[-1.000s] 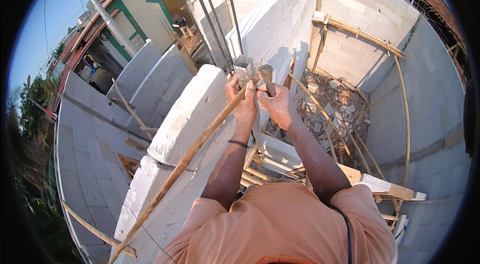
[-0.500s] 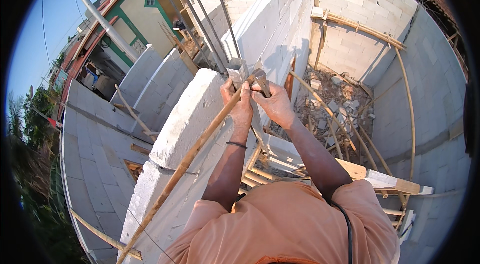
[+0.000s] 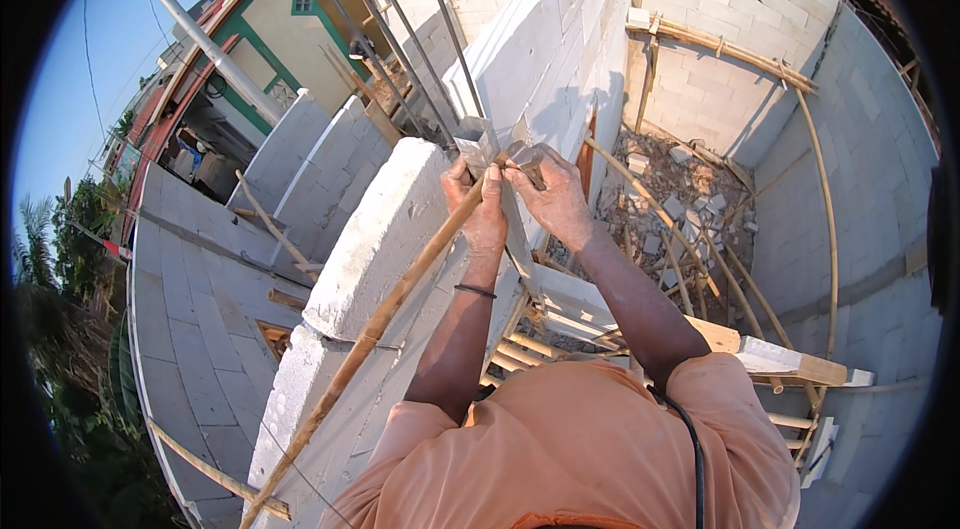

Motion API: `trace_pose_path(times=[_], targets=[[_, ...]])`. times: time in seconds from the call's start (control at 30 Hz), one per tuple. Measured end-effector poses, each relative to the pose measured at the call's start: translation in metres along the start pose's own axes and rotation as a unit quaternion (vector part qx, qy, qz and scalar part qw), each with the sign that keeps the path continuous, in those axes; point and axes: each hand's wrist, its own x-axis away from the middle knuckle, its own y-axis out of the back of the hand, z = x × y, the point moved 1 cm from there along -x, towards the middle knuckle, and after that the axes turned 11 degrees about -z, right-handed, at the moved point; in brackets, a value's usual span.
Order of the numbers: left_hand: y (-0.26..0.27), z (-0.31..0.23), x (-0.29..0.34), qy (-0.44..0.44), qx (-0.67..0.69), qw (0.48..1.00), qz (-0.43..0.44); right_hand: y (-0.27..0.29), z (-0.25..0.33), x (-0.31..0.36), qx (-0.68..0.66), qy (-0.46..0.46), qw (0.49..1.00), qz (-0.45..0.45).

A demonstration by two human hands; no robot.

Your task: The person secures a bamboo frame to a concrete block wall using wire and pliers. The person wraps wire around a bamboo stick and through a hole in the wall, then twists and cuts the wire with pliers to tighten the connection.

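Note:
My left hand (image 3: 478, 209) is closed round the upper end of a long brown pole (image 3: 375, 319), with its thumb pointing up. That pole slants down to the lower left across the white block wall (image 3: 375, 219). Just beyond my fingers rises the open top of a square grey metal tube (image 3: 475, 143), touching or nearly touching them. Pressed in close beside it, my right hand (image 3: 555, 204) pinches near a small grey-brown piece (image 3: 524, 157); the fingers hide what exactly it is. Both hands meet at the wall's end.
Steel bars (image 3: 445, 19) stand upright beyond my hands. A tall white wall (image 3: 560, 24) runs away from me. Broken rubble (image 3: 690, 214) and slanting bamboo poles (image 3: 822, 199) are down to the right. A timber beam (image 3: 780, 357) juts out beside my right elbow.
My right hand has shifted and turned slightly, and the small grey-brown piece at its fingertips has tilted. My left hand stays in place on the pole. The view has moved a little.

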Motion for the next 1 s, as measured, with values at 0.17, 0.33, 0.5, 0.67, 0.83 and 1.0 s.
trace_pose_path(times=[0.17, 0.33, 0.5, 0.67, 0.83, 1.0], targets=[[0.001, 0.001, 0.001, -0.035, -0.051, 0.998, -0.003, 0.003, -0.002, -0.002, 0.057, 0.064, 0.996, 0.037], [-0.003, 0.009, -0.002, -0.071, 0.011, 0.997, -0.009, -0.009, 0.003, 0.003, 0.014, -0.054, 0.997, 0.044], [-0.001, 0.010, -0.002, -0.009, 0.054, 0.998, 0.006, -0.024, 0.006, 0.015, -0.236, -0.318, 0.918, 0.012], [0.005, -0.006, -0.001, 0.087, 0.131, 0.983, 0.090, -0.021, -0.002, 0.009, -0.342, -0.494, 0.799, 0.011], [0.015, -0.014, -0.008, 0.151, 0.035, 0.977, 0.149, -0.015, 0.005, 0.011, -0.461, -0.540, 0.700, 0.079], [0.015, -0.003, -0.010, -0.032, -0.018, 0.991, 0.127, 0.001, 0.014, 0.032, -0.105, -0.263, 0.959, 0.000]])
